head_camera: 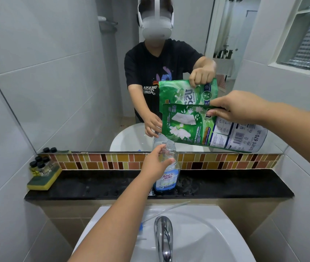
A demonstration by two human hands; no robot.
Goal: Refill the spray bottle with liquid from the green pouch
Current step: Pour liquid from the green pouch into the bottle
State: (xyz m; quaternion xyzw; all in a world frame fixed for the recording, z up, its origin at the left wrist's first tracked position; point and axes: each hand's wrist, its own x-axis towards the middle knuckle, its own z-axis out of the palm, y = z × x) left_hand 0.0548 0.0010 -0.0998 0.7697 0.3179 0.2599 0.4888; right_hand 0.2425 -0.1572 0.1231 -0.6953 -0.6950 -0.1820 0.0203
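Note:
A clear spray bottle [167,176] with a blue-and-white label stands uncapped on the black stone ledge [226,184]. My left hand [155,164] grips its shoulder just below the open neck. My right hand [239,108] pinches the top edge of the green pouch [197,127] and holds it tilted, its lower left corner right above the bottle's mouth. No liquid stream is visible. The spray head with its clear dip tube [161,212] lies across the sink rim.
A white sink [216,239] with a chrome tap [163,237] lies below the ledge. A yellow-green sponge [43,179] carrying several small black-capped bottles [40,165] sits at the ledge's left end. A mirror [65,82] above a mosaic tile strip reflects the person.

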